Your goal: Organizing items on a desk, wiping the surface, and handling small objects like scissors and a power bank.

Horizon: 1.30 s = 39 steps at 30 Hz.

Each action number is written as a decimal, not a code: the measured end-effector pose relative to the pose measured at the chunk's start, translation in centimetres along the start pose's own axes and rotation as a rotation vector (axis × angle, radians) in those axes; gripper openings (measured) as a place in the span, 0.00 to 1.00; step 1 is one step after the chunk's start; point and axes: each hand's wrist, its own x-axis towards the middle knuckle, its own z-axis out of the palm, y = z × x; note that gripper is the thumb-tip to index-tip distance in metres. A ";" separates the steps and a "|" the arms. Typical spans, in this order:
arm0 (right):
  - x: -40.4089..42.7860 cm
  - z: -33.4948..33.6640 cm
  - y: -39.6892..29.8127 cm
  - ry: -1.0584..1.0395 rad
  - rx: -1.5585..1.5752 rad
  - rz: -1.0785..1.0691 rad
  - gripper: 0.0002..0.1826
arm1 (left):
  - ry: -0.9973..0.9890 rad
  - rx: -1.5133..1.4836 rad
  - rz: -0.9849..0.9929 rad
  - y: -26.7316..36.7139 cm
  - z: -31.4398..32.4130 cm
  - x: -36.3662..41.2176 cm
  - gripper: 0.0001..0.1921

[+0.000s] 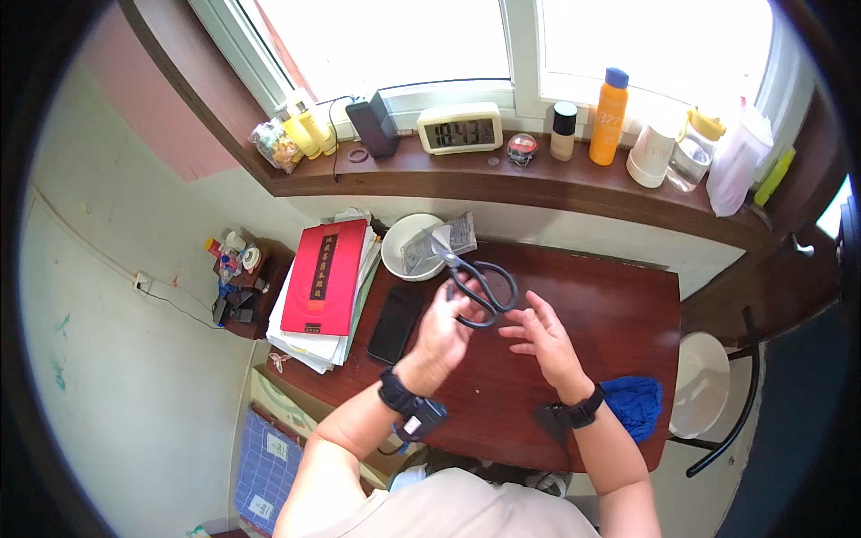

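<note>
My left hand [445, 329] holds a pair of scissors [455, 261] with black loop handles, above the dark red wooden table [592, 296]. Their blades point away from me, towards a white bowl [395, 247]. A grey printed packet [464, 232] shows behind the blades and overlaps the bowl; whether it rests on the rim cannot be told. My right hand [550, 339] hovers just right of the handles, its fingers apart and nothing in it. Below my left hand's side lies a black smartphone [393, 326].
Left of the phone stands a stack of papers under a red folder [323, 276]. A blue cloth [632, 407] lies at the table's right edge, beside a white round stool seat [699, 383]. The windowsill [403, 178] carries a digital clock [461, 129], an orange bottle [609, 121] and cups.
</note>
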 end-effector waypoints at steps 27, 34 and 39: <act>-2.0 -2.7 -4.0 0.113 0.049 0.206 0.15 | 0.413 0.735 1.139 20.5 0.6 23.8 0.29; -2.1 -6.1 3.8 0.217 -0.100 0.320 0.13 | -0.119 0.051 0.467 21.0 1.0 12.3 0.25; -2.5 -7.1 5.3 0.347 -0.676 0.175 0.13 | -0.287 -0.200 0.283 18.1 3.2 6.2 0.34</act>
